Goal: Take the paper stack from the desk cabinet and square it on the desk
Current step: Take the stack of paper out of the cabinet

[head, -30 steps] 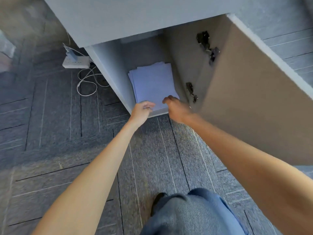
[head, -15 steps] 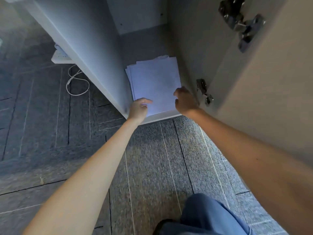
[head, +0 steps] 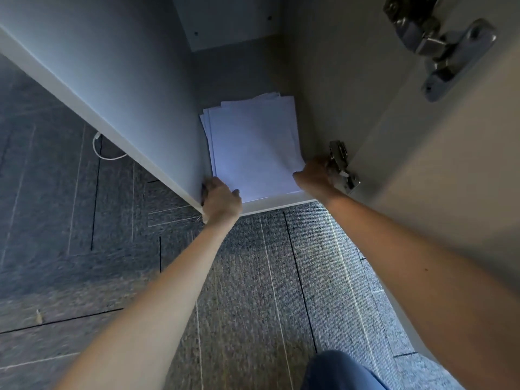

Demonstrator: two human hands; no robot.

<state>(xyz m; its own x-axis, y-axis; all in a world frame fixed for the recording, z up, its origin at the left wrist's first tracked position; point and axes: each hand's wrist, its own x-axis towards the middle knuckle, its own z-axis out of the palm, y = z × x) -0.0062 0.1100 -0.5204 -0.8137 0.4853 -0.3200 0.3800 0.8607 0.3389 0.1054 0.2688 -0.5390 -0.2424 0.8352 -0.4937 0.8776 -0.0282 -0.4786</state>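
Paper stack (head: 253, 144) on cabinet floor (head: 239, 71), near front edge. Left hand (head: 222, 199), right hand (head: 313, 175) touching front corners; grip unclear.

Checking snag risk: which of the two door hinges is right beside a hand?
The lower hinge, touching or nearly touching the right hand at the paper stack. The upper hinge sits far above, near the frame top.

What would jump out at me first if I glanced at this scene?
A pale paper stack lying on the open cabinet's floor, its sheets slightly fanned. The left hand and right hand meet its two near corners. A shiny metal hinge sits upper right.
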